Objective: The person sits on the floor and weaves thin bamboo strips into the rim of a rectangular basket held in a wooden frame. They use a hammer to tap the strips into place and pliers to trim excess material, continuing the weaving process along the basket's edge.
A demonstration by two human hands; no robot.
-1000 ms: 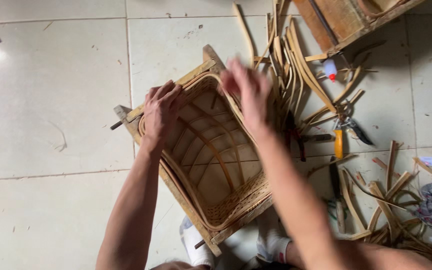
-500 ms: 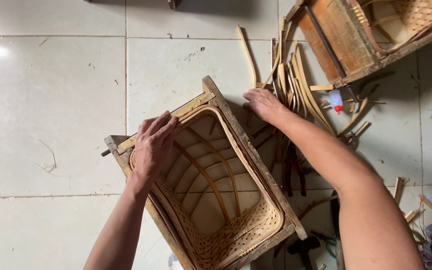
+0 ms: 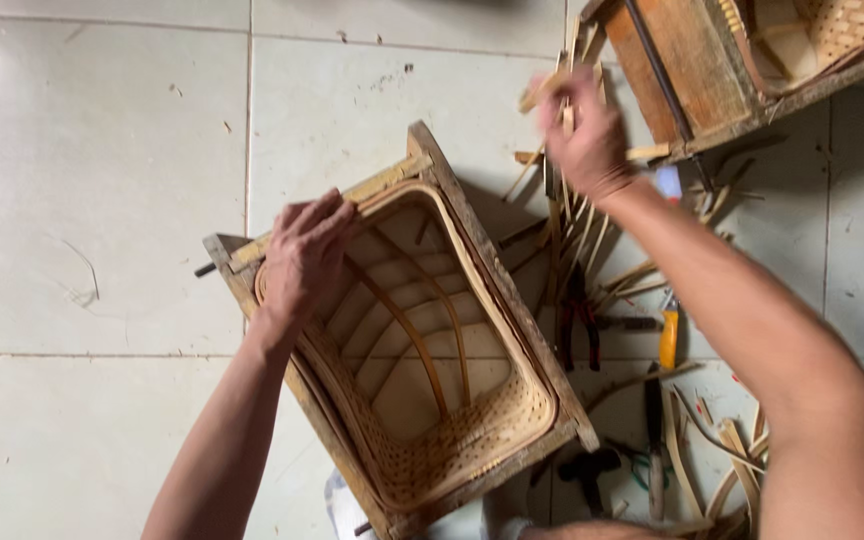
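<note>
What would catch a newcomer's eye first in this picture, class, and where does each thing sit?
In the middle of the tiled floor stands a half-woven basket inside a wooden frame, with the left hand resting on its upper rim. Up to the right, the right hand grips thin bamboo strips from a loose pile. Pliers lie just right of the frame.

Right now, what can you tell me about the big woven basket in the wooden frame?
The rectangular tan woven bamboo basket sits inside a rough wooden frame, lying tilted on the pale floor tiles. Its lower end is tightly woven; the rest shows bare curved ribs. The left hand presses on its upper rim.
</note>
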